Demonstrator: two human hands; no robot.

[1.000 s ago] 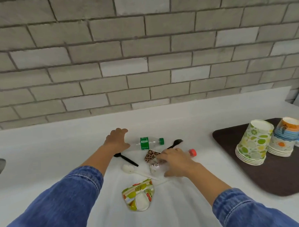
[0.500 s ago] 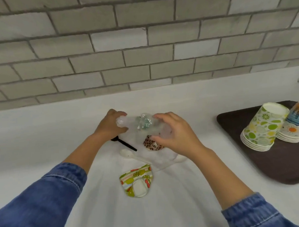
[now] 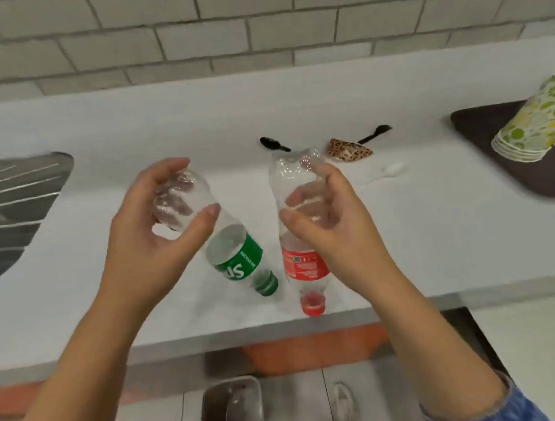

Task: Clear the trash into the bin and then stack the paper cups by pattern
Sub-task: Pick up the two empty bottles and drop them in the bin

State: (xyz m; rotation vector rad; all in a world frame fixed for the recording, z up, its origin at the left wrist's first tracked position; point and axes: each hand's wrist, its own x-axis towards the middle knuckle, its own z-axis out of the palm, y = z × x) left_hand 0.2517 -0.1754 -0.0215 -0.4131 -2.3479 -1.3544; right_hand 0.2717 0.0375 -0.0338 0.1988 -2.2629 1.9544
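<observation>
Head view, left hand: the left hand (image 3: 150,244) has its fingers (image 3: 206,218) wrapped round the base end of the green-label bottle (image 3: 214,241), gripping it.
Head view, right hand: the right hand (image 3: 331,230) has its fingers (image 3: 294,217) clasped round the upper body of the red-label bottle (image 3: 297,228), gripping it.
Long axes: both bottles hang cap-down; the green cap (image 3: 266,284) slants down and toward the right hand, the red cap (image 3: 312,304) points almost straight down.
Bin: a dark container (image 3: 232,406) on the floor lies below and toward the person from both sets of fingers (probably the bin, though blurred).
Nearer hand: the green cap sits closer above it than the red, by a judgement.
Coming move: likely a drop, needing both hands drawn back past the worktop (image 3: 429,222) edge.
Left behind: beyond the fingers lie a black spoon (image 3: 273,144), a leopard-print scrap (image 3: 348,150) and a black fork (image 3: 376,132); the stacked cups (image 3: 530,126) stand far right.
</observation>
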